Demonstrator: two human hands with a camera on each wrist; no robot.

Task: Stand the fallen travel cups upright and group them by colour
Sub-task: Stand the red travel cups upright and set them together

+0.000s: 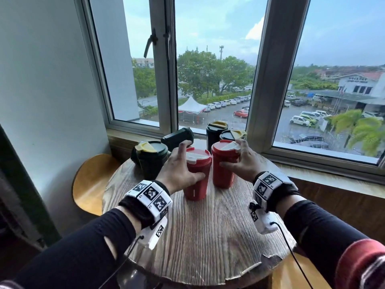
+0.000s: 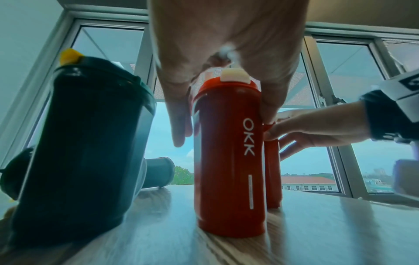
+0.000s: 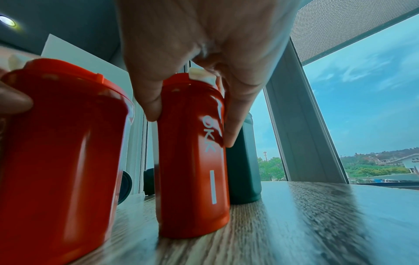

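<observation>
Two red travel cups stand upright side by side on the round wooden table (image 1: pixel 208 236). My left hand (image 1: pixel 181 163) grips the left red cup (image 1: pixel 196 184), thumb on its front and fingers round the back. My right hand (image 1: pixel 239 159) grips the right red cup (image 1: pixel 224 170) just below its lid. The left wrist view shows the left red cup (image 2: pixel 229 161) between my fingers; the right wrist view shows the right red cup (image 3: pixel 192 161) the same way. One dark green cup (image 1: pixel 151 161) stands at the left. Another green cup (image 1: pixel 177 138) lies on its side behind it. Two more green cups (image 1: pixel 215 132) (image 1: pixel 232 135) stand at the back.
The table sits against a window sill (image 1: pixel 312 163) with a grey window frame behind the cups. A round wooden stool (image 1: pixel 89 184) is at the lower left beside a white wall. The table's near half is bare wood, with a chipped front edge.
</observation>
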